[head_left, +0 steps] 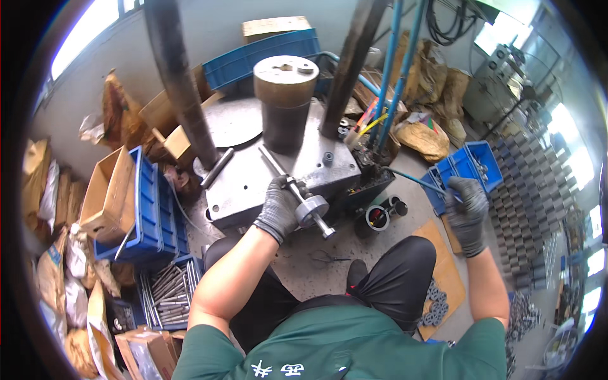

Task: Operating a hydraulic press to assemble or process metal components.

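Note:
My left hand (pixel 282 206), in a grey glove, is closed round a steel shaft (pixel 269 158) that slants over the front edge of the metal press table (pixel 240 180). A thick grey ring (pixel 312 211) sits on the shaft near its lower end, just beyond my fingers. My gloved right hand (pixel 467 212) is out to the right, its fingers curled at the end of a thin blue lever (pixel 415 180) coming from the press. On the table stands a dark upright cylinder (pixel 283 117); a short dark rod (pixel 218 168) and a small ring (pixel 328 158) lie nearby.
Two dark columns (pixel 180 82) rise from the table. Blue bins (pixel 481 166) stand beyond my right hand. At left are a blue crate (pixel 166 212) and a bin of metal shafts (pixel 170 294). Grey rings (pixel 434 306) lie on cardboard by my right knee; stacked metal parts (pixel 529 196) stand far right.

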`<state>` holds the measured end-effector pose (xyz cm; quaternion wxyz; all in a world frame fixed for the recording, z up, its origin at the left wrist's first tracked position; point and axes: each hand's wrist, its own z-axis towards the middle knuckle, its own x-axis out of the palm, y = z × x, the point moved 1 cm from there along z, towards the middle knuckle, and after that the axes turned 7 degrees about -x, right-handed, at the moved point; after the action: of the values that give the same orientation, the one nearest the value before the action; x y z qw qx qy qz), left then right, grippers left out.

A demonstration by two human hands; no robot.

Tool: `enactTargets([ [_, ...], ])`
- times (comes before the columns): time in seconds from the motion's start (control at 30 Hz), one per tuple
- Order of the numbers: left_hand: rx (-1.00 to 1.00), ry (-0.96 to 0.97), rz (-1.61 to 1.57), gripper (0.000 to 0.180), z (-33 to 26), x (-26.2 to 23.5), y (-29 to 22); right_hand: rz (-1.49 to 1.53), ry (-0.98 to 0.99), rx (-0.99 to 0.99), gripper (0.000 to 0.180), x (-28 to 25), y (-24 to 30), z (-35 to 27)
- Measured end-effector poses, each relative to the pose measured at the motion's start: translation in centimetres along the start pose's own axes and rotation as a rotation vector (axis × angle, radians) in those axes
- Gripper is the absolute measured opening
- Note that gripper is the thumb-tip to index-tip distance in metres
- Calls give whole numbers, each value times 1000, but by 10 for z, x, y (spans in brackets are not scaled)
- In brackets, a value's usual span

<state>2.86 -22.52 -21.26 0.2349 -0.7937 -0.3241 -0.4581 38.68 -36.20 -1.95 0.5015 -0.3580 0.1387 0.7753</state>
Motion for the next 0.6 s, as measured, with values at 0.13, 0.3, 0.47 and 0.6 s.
enactTargets([
  [0.13,8,57,185,58,23,-28,-17,264,62,17,27,45,61,-19],
  [0.3,25,-116,189,55,17,-29,-1,902,-163,534,45,143,125,-75],
  [0.47,-59,-199,177,53,-12,-13,61,1498,-52,1388,48,196,159,-119],
  [0.6,-11,-227,386,54,-12,-14,96,1858,426,1586,64,179,175,-119],
])
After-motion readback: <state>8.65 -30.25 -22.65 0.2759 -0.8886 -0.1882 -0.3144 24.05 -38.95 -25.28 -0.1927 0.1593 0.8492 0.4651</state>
